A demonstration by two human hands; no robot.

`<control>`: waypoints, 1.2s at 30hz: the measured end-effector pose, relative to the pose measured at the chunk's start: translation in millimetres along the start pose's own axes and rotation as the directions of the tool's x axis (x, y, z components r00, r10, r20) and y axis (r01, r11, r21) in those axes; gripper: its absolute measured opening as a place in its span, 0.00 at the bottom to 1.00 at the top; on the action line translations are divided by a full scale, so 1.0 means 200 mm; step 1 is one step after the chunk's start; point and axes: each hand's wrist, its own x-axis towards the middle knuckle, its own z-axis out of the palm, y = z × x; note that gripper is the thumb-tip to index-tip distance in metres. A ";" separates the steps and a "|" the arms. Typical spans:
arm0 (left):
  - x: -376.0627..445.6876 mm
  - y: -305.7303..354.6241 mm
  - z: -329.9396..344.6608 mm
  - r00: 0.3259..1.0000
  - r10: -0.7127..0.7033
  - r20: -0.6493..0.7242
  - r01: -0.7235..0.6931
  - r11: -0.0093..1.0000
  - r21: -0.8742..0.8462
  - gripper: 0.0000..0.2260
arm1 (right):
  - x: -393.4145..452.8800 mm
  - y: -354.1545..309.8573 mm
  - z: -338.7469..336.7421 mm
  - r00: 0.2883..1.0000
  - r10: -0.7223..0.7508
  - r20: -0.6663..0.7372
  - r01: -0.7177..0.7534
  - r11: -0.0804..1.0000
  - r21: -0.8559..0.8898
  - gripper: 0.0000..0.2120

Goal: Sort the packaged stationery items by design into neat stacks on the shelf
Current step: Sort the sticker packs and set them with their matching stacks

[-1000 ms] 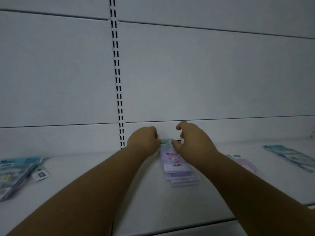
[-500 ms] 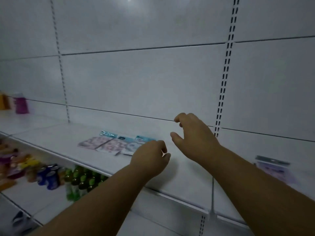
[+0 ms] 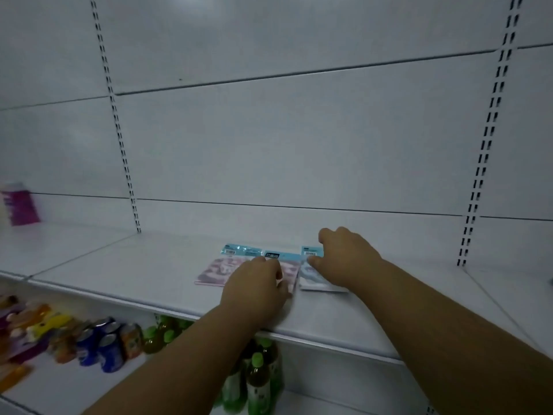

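Note:
Three flat stationery packs lie side by side on the white shelf point(image 3: 125, 265). The leftmost pack point(image 3: 216, 269) is pink with a light-blue header. My left hand point(image 3: 257, 283) rests on top of the middle pink pack point(image 3: 289, 266), fingers curled down over it. A paler, whitish-blue pack point(image 3: 311, 280) lies at the right end of the row. My right hand point(image 3: 344, 259) is over that pack, thumb and fingers apart at its blue header. Whether either hand grips its pack is hidden by the hands themselves.
A purple-and-white container point(image 3: 19, 203) stands far left on the same shelf. The shelf below holds green bottles point(image 3: 257, 381), blue cans point(image 3: 101, 342) and colourful packets point(image 3: 33, 327). Slotted uprights point(image 3: 481, 163) run up the white back panel.
The view has swung left from a purple pack stack to this row of three packs. Both hands came down from above the shelf onto the middle and right packs.

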 end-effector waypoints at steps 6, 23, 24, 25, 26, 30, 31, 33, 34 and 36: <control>0.06 -0.08 0.06 0.998 0.065 0.002 -0.064 0.989 0.135 0.13 | 0.04 -0.01 0.14 0.941 0.258 0.217 -0.238 0.965 -0.112 0.37; 0.07 -0.08 -0.02 0.931 0.314 0.184 -0.347 0.919 0.187 0.20 | 0.03 -0.01 -0.06 0.927 0.375 0.008 -0.326 0.795 0.511 0.09; 0.07 -0.08 -0.02 0.922 0.345 0.177 -0.377 0.904 0.202 0.18 | 0.03 -0.01 -0.07 0.921 0.390 -0.016 -0.318 0.775 0.547 0.09; 0.07 -0.09 -0.03 0.920 0.360 0.156 -0.386 0.900 0.202 0.17 | 0.02 -0.01 -0.08 0.912 0.408 -0.035 -0.309 0.741 0.596 0.08; 0.07 -0.10 -0.03 0.926 0.358 0.122 -0.375 0.908 0.189 0.15 | 0.02 -0.01 -0.09 0.904 0.426 -0.042 -0.297 0.695 0.655 0.08; 0.09 -0.10 -0.05 0.978 0.198 -0.060 -0.192 0.978 0.085 0.13 | 0.00 -0.02 -0.14 0.884 0.465 -0.048 -0.263 0.580 0.771 0.08; 0.09 -0.09 -0.05 0.989 0.119 -0.093 -0.117 0.993 0.027 0.15 | 0.00 -0.02 -0.15 0.882 0.468 -0.054 -0.256 0.573 0.778 0.08; 0.11 -0.08 -0.05 0.990 -0.066 -0.123 0.048 0.988 -0.149 0.22 | -0.02 -0.02 -0.16 0.878 0.474 -0.064 -0.244 0.559 0.792 0.06; 0.11 -0.07 -0.04 0.980 -0.156 -0.121 0.120 0.959 -0.256 0.24 | -0.03 -0.01 -0.16 0.876 0.479 -0.063 -0.241 0.546 0.802 0.06; 0.11 -0.06 -0.04 0.944 -0.322 -0.079 0.241 0.831 -0.501 0.25 | -0.06 0.02 -0.17 0.868 0.492 -0.063 -0.232 0.515 0.825 0.05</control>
